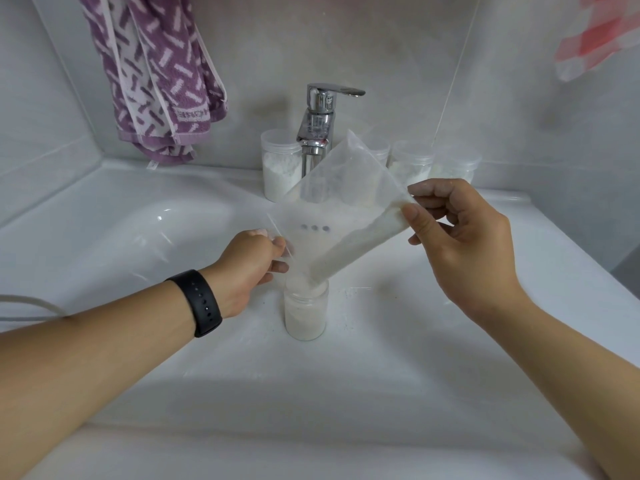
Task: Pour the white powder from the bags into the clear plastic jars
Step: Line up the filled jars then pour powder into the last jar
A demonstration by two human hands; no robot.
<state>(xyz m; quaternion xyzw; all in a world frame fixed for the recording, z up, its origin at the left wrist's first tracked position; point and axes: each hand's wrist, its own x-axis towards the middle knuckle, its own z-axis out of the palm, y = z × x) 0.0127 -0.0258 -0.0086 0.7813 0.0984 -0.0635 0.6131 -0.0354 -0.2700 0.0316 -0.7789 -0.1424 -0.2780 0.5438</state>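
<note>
Both hands, left hand (254, 261) and right hand (457, 237), pinch a tilted bag (332, 209), powder sliding into a part-filled jar (305, 315); filled jars (280, 164) wait by the tap (317, 133).

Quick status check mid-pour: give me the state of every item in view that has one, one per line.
Bag: tilted, corner in the jar mouth, powder along its lower edge.
Jar: upright in the sink, no lid, partly filled.
Left hand: pinches the bag's left edge.
Right hand: pinches the bag's upper right edge.
Jar by the tap: upright, about half full.
Tap: no water running.
Towel: hanging.
</note>
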